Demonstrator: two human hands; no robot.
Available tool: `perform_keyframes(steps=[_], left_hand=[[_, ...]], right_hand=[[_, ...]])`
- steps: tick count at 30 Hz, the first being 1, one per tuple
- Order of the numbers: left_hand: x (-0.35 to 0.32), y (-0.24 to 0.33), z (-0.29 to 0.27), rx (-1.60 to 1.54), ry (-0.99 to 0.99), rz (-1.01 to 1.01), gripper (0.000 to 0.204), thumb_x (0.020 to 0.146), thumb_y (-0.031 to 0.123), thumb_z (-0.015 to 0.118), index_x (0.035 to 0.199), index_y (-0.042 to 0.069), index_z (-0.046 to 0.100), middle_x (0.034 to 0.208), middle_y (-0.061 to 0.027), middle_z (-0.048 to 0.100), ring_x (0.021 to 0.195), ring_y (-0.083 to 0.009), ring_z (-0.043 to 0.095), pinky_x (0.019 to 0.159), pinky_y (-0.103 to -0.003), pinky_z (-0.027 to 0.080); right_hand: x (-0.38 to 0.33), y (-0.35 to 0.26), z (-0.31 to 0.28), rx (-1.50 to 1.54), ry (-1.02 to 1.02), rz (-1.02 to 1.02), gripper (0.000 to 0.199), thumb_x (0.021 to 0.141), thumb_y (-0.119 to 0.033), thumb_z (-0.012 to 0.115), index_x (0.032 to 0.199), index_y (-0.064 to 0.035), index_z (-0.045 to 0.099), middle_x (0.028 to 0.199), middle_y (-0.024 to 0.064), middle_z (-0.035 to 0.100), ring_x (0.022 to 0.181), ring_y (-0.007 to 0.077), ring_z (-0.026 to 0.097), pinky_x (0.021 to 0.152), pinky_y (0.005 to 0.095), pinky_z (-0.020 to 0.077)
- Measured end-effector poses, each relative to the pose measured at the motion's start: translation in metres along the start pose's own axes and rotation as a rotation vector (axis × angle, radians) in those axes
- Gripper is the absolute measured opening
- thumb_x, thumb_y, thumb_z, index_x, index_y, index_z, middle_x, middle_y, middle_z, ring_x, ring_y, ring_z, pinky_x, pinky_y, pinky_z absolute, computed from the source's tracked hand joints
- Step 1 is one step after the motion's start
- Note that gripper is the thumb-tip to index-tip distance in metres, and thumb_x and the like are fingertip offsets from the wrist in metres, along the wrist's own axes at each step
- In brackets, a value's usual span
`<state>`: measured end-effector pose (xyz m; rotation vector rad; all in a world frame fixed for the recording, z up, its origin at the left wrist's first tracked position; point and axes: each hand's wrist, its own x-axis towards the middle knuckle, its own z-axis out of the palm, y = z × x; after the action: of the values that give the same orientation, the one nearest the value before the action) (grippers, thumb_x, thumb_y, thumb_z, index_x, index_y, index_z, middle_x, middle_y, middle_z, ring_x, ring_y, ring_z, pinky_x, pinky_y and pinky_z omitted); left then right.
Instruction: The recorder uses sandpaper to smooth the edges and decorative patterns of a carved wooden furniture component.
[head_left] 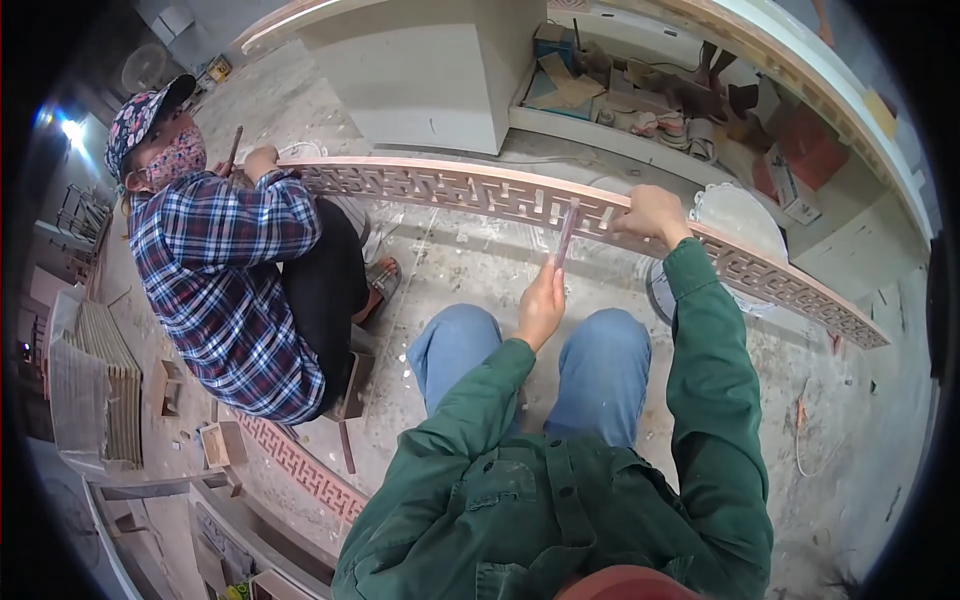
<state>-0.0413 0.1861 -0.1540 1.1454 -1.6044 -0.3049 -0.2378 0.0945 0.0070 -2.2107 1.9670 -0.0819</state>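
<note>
A long, narrow wooden fretwork panel (470, 188) with geometric cutouts runs across in front of me, edge up. My right hand (652, 215) is closed over its upper edge, fingers reaching onto the near face. In my left hand (542, 303) is a thin reddish-brown stick (566, 236), gripped near its lower end. The stick points up, and its tip meets the panel's cutouts left of my right hand. What the tip does inside the openwork is too small to tell.
A co-worker in a plaid shirt (225, 240) sits at the left, hands at the panel's far left, holding a similar stick (236, 146). A white round bucket (740, 225) stands behind the panel. Another fretwork panel (300, 462) lies lower left. Boxes and cloths fill a low shelf (560, 122).
</note>
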Motion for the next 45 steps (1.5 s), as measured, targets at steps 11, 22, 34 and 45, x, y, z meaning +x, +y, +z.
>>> perform_keyframes(steps=[11, 22, 34, 45], left_hand=[[0.032, -0.025, 0.004, 0.039, -0.019, -0.018, 0.032, 0.095, 0.012, 0.052, 0.124, -0.001, 0.052, 0.098, -0.0270, 0.063, 0.084, -0.0423, 0.063, 0.069, -0.045, 0.051], [0.105, -0.024, 0.007, -0.108, -0.128, -0.196, 0.026, 0.098, 0.022, 0.044, 0.109, 0.002, 0.058, 0.075, -0.0215, 0.062, 0.064, -0.0381, 0.059, 0.056, -0.042, 0.045], [0.150, -0.020, 0.007, -0.962, -0.446, -1.047, 0.029, 0.101, 0.030, 0.039, 0.106, 0.007, 0.056, 0.055, 0.0055, 0.034, 0.040, -0.0070, 0.028, 0.038, -0.026, 0.020], [0.116, 0.005, -0.003, -0.998, -0.395, -1.082, 0.026, 0.100, 0.031, 0.043, 0.105, 0.010, 0.056, 0.054, 0.0048, 0.034, 0.039, -0.0072, 0.032, 0.035, -0.025, 0.023]], right_hand=[[0.028, -0.016, -0.013, -0.019, -0.015, 0.004, 0.038, 0.060, -0.040, 0.077, 0.082, -0.0098, 0.075, 0.086, 0.0147, 0.070, 0.085, 0.0314, 0.067, 0.076, 0.0401, 0.0512], [0.052, -0.031, -0.017, -0.009, -0.074, 0.029, 0.038, 0.058, -0.041, 0.077, 0.086, -0.0150, 0.075, 0.085, 0.0123, 0.070, 0.084, 0.0291, 0.067, 0.074, 0.0387, 0.0511], [0.093, -0.009, 0.002, -0.057, -0.067, 0.017, 0.037, 0.061, -0.041, 0.075, 0.087, -0.0152, 0.075, 0.077, 0.0134, 0.069, 0.079, 0.0291, 0.067, 0.074, 0.0388, 0.0511], [0.077, -0.008, -0.015, -0.053, -0.108, 0.046, 0.042, 0.059, -0.042, 0.075, 0.087, -0.0106, 0.075, 0.087, 0.0169, 0.070, 0.084, 0.0342, 0.066, 0.076, 0.0407, 0.0514]])
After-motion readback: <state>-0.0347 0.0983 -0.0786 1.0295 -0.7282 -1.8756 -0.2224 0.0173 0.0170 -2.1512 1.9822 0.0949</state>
